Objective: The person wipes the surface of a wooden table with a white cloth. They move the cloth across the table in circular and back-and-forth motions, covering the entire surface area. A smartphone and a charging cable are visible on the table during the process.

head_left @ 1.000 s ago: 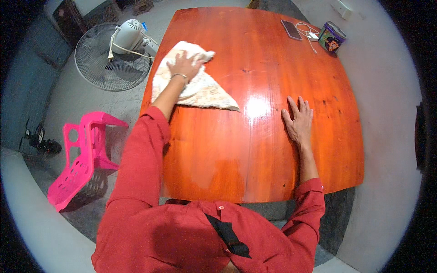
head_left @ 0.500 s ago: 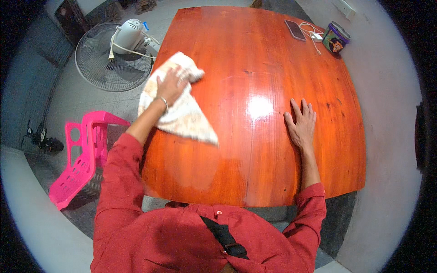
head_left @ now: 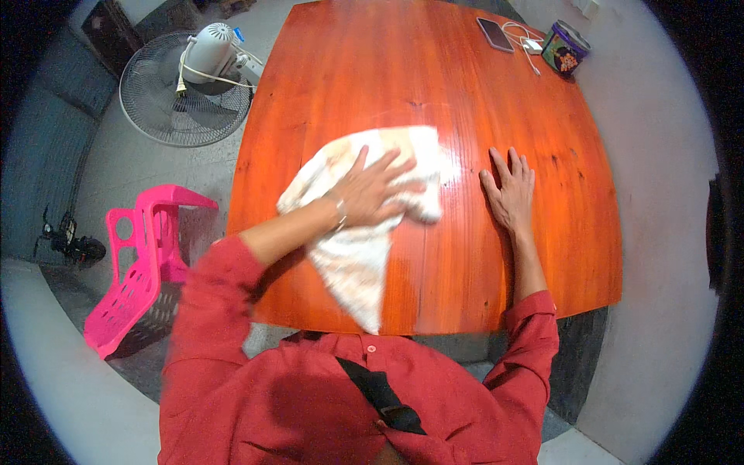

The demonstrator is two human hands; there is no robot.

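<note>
My left hand lies flat with fingers spread on top of a white cloth with pale orange patches. The cloth is spread over the near middle of a glossy reddish-orange wooden table, one corner trailing to the front edge. A bracelet circles my left wrist. To the right of the cloth, my right hand rests palm down on the bare wood, fingers stretched out and holding nothing.
At the far right of the table are a phone, a white charger with cable and a dark tub with a purple rim. On the floor at left stand a fan and a pink plastic chair. A wall runs along the right.
My left hand has swept the cloth from the table's left edge rightward to the middle. My right hand stays on the same spot of the table. The view has shifted slightly.
</note>
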